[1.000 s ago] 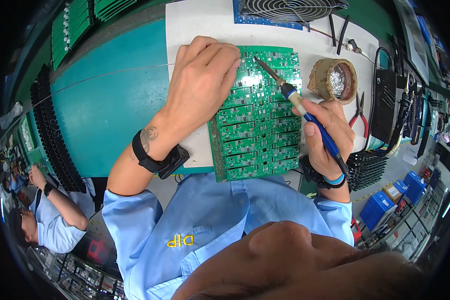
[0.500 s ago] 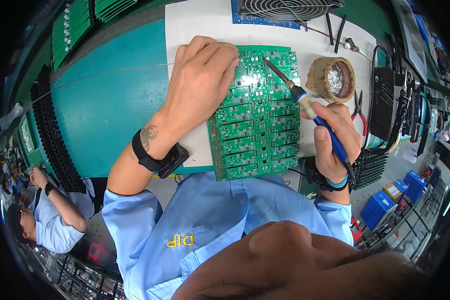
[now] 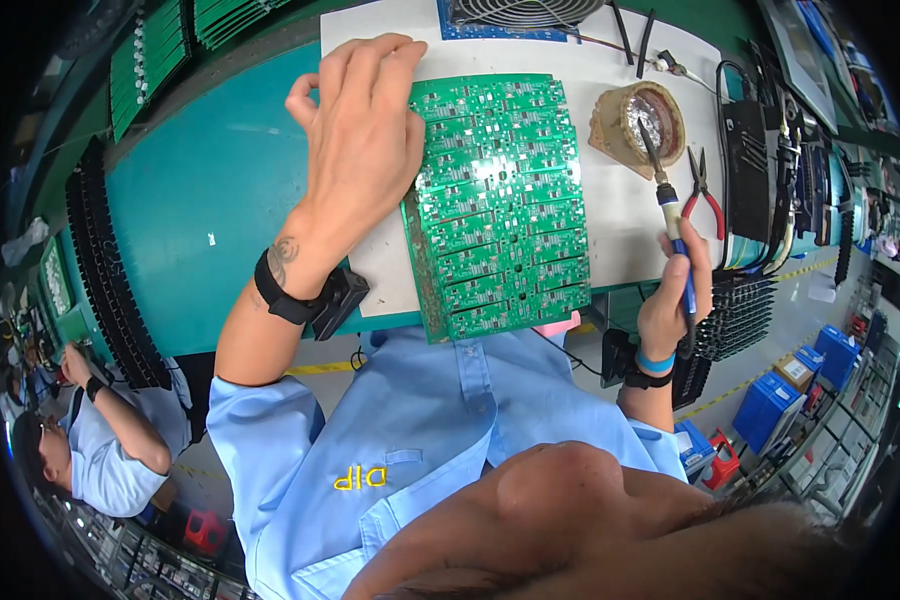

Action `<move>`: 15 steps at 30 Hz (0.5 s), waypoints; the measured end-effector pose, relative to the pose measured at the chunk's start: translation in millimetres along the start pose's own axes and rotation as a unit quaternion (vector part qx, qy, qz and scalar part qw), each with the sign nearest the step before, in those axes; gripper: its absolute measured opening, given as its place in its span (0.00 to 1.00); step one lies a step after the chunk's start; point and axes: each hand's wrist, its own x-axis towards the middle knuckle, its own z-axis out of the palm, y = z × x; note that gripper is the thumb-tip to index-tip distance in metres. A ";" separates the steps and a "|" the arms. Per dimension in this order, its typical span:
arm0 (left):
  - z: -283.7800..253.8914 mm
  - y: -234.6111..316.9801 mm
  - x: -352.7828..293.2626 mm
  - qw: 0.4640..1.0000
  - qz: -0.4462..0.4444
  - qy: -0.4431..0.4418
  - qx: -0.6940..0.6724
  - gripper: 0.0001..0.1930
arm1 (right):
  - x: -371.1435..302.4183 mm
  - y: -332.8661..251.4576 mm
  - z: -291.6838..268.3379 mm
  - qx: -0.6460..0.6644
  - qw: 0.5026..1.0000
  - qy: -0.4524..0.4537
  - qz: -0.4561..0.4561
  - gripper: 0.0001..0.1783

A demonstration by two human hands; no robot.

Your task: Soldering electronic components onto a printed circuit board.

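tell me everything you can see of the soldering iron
The soldering iron is pen-shaped: a dark, pointed, metal-looking tip, a black collar, a pale section and a blue handle. The right hand grips the handle. It points away from the person, slightly left, its tip at the mouth of the round tan pot; whether they touch is unclear.

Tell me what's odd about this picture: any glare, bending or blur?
In the head view, a pale glare patch sits on the upper half of the green circuit board; in the same head view, the long black rack at left looks bowed and the picture's corners go black; also in the head view, the hair at lower right is dark and soft.
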 end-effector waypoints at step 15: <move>16.8 -9.8 -9.4 0.988 0.010 -0.078 -0.136 0.13 | 31.5 2.4 37.7 0.622 0.754 0.049 0.206 0.30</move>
